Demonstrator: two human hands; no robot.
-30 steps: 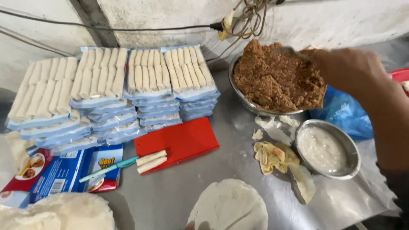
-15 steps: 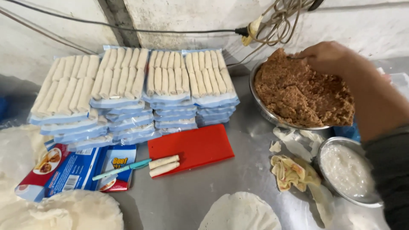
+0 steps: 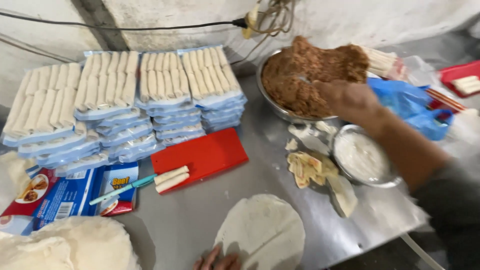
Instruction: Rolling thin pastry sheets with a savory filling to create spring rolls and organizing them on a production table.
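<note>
My right hand (image 3: 350, 100) hovers at the near rim of a metal bowl (image 3: 265, 95) heaped with brown minced filling (image 3: 305, 65). Its fingers are curled and blurred, so I cannot see if they hold filling. Only the fingertips of my left hand (image 3: 217, 261) show at the bottom edge, resting on the near edge of a round white wrapper (image 3: 262, 230) that lies flat on the metal table (image 3: 190, 225). Just below my right wrist stands a small metal bowl of white paste (image 3: 360, 155).
Stacked packs of pale rolls (image 3: 160, 85) line the back wall. A red tray (image 3: 205, 155) holds two finished rolls (image 3: 171, 179) beside a teal tool (image 3: 122, 189) and printed packets (image 3: 65, 192). Spare wrappers (image 3: 75, 245) pile at bottom left. Dough scraps (image 3: 310, 167), a blue bag (image 3: 410, 100).
My right hand has drawn back from the top of the filling heap toward the bowl's near rim. The view swung right, and my left fingertips came into view at the wrapper.
</note>
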